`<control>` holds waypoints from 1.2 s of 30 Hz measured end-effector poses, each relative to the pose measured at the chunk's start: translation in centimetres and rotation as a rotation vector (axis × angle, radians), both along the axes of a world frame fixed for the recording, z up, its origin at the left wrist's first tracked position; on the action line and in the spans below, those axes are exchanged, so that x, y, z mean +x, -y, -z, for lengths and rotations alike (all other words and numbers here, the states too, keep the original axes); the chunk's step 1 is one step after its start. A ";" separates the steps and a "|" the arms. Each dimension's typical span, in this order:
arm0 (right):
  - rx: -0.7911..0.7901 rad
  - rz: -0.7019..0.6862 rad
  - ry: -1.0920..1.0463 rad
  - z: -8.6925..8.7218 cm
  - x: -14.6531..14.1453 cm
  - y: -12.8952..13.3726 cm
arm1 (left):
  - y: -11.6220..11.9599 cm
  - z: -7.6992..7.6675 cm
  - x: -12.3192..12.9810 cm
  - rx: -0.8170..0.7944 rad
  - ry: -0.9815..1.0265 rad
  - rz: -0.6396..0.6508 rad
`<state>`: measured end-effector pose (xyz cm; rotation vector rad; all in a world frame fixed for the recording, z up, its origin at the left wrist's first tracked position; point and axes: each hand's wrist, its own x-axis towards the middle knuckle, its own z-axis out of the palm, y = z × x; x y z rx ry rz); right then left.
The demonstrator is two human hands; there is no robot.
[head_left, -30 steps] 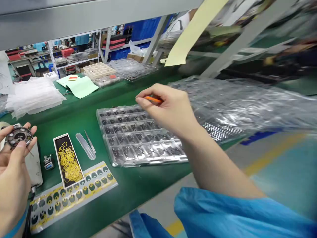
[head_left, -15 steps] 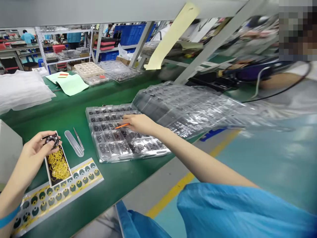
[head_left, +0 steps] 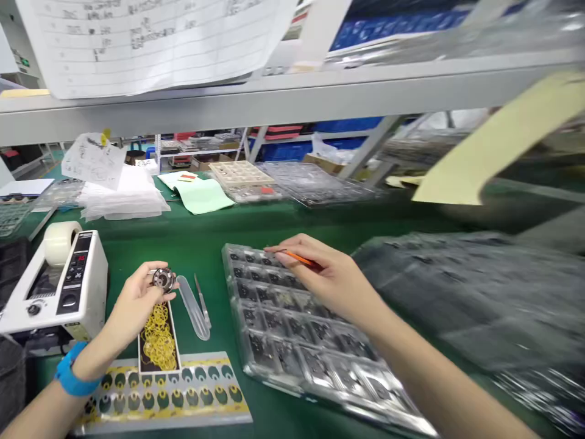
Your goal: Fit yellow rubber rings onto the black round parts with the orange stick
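Note:
My left hand (head_left: 139, 299) is closed on a small round black-and-silver part (head_left: 163, 278), pinched between thumb and fingers. Just below it, a white-edged box (head_left: 178, 360) holds a heap of thin yellow rings (head_left: 159, 341). In my right hand (head_left: 315, 262) is a slim orange tool (head_left: 299, 258) with a dark tip; its exact kind is unclear. That hand hovers over the far rows of a clear compartment tray (head_left: 237, 341) filled with small dark parts. Between hands and tray lie metal tweezers (head_left: 202, 302) and a clear plastic sleeve (head_left: 194, 311).
A sheet with rows of yellow-edged cutouts (head_left: 183, 414) lies at the front. A white tape dispenser (head_left: 85, 292) stands left. Clear plastic trays (head_left: 457, 292) spread out at right. A grey shelf beam (head_left: 274, 100) crosses above, with a yellow strip (head_left: 498, 146) hanging from it.
The view has swung left, bringing the tape dispenser in. My right hand has shifted to the tray's far edge with the orange tool. My left hand still holds the round part.

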<state>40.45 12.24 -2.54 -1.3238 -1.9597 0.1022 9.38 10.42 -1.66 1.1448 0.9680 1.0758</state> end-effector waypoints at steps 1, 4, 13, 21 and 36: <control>0.018 -0.023 -0.141 -1.3 -2.5 0.1 | 0.2 -0.2 -0.1 0.004 0.023 -0.003; -0.015 -0.188 -0.417 -4.7 -9.3 0.7 | 0.8 -0.8 -0.5 0.061 0.097 -0.001; -0.231 -0.413 -0.720 -4.9 -15.0 0.2 | 1.3 -1.6 -1.0 0.250 0.150 0.003; -0.354 -0.448 -0.666 -3.9 -14.8 -0.6 | 1.2 -1.5 -0.8 0.335 0.079 0.006; -0.280 -0.290 -0.667 -4.1 -16.0 0.3 | 1.8 -1.7 -0.3 0.330 0.006 -0.032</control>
